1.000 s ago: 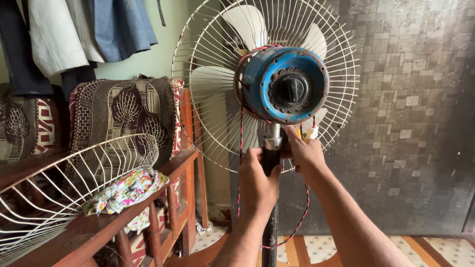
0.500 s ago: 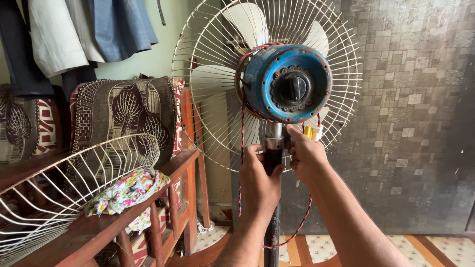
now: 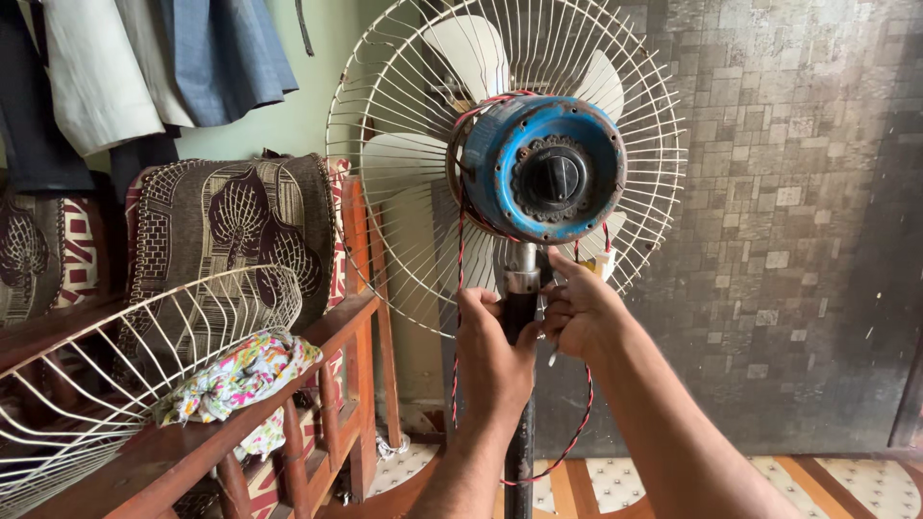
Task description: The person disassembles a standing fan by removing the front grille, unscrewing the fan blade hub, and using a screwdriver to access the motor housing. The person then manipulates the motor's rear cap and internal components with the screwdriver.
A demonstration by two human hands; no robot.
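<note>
Item 1, lower centre of the frame: my two hands. My left hand point(image 3: 492, 356) is closed around the black fan pole point(image 3: 520, 442), fingers wrapped on it just under the metal collar. My right hand point(image 3: 580, 312) sits at the right of the same pole, fingers curled against it; a thin metal tool tip shows below the knuckles, and I cannot tell how it is held.

Item 2, centre: one pedestal fan, its pole running from the bottom edge up to the motor. One twisted red-and-black wire point(image 3: 575, 437) loops down at the right of the pole and climbs the left side to the motor.

Item 3, upper centre: one blue motor housing point(image 3: 543, 173), round, paint worn, with one black knob at its middle. Behind it, three pale blades point(image 3: 404, 163) are visible, and one white wire rear guard point(image 3: 654, 144) rings them.

Item 4, lower left: one loose white wire guard point(image 3: 144, 356) lying on one wooden bench point(image 3: 317, 336). One flowered cloth point(image 3: 236, 380) rests inside it.

Item 5, left middle: patterned brown cushions point(image 3: 231, 231), two visible, leaning at the back of the bench.

Item 6, upper left: hanging clothes point(image 3: 144, 58), several pieces, against a green wall.

Item 7, right: one grey tiled wall point(image 3: 798, 240); patterned floor below it.
</note>
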